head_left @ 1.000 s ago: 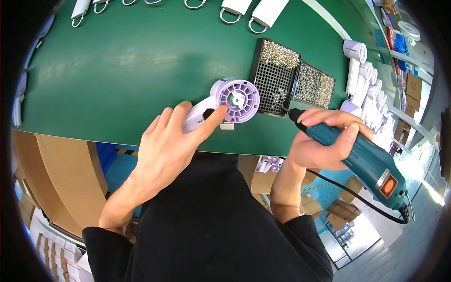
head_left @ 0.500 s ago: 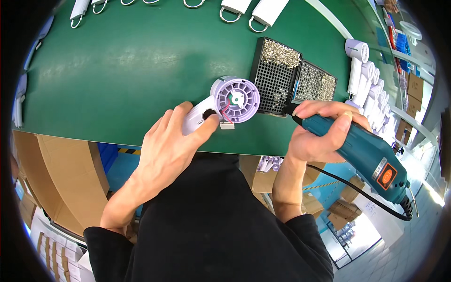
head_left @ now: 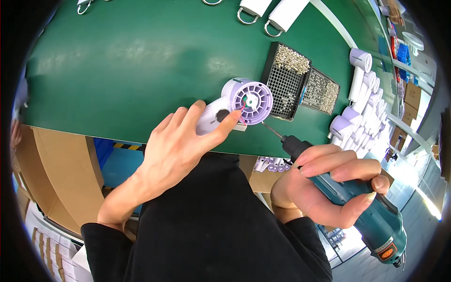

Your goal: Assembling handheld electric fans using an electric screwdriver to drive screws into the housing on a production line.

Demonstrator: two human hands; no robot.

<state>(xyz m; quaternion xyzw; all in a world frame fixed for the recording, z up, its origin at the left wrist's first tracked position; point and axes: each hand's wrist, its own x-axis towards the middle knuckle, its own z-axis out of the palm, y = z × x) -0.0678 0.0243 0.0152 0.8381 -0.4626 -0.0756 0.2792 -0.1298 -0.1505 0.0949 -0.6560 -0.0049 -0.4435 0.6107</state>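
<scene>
On the green bench (head_left: 141, 70), the right hand (head_left: 329, 183), fingers wrapped round the driver (head_left: 376, 218), has swung from the black screw tray (head_left: 279, 80) at the fan's two o'clock to its five, so work seems to pass to the fan (head_left: 251, 101) itself; the left hand's (head_left: 183, 145) half-spread fingers hold that from eight o'clock near the bench's near edge, thumb now at the red wires (head_left: 243, 121), the bit (head_left: 273, 130) just beside the rim

One left hand (head_left: 176, 141), one right hand (head_left: 326, 185) and one fan unit (head_left: 252, 102) are counted mid-frame; one teal electric screwdriver (head_left: 377, 221) is counted at lower right. Two screw trays (head_left: 283, 79) are recorded right of centre, two looped white bars (head_left: 287, 14) at upper centre. Stacked units (head_left: 350, 114) at the right cannot be counted exactly.
</scene>
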